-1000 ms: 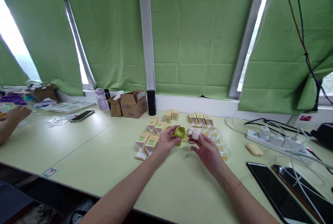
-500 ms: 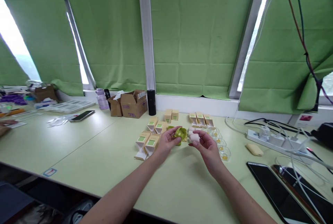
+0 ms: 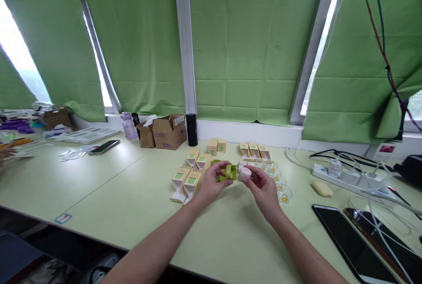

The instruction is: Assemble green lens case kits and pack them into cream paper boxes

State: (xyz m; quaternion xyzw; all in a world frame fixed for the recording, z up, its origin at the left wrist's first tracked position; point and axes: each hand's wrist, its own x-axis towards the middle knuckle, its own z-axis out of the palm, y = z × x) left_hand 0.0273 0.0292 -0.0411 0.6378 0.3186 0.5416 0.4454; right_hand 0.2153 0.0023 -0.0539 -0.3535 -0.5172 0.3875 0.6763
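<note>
Pinched between the thumb and fingers of my left hand [image 3: 214, 181] is a green plastic piece [image 3: 231, 172]. My right hand [image 3: 263, 187] grips a small white round piece [image 3: 245, 173], held close to the right side of the green one. Behind the hands, more green and white pieces are partly hidden. Open small cartons [image 3: 192, 181] with green labels stand left of my left hand. Clear plastic cups [image 3: 284, 195] with yellow centres form a row just beyond my right hand.
More cartons [image 3: 253, 151] stand at the back, near a black cylinder [image 3: 191, 129] and brown boxes [image 3: 170, 132]. On the right lie a power strip [image 3: 349, 179], cables and a dark tablet [image 3: 343, 235]. Another person's hand [image 3: 5, 154] is at the far left.
The green piece in my left hand has turned sideways, its opening now towards the white piece. The white piece has tilted and moved slightly left. The other person's hand has shifted.
</note>
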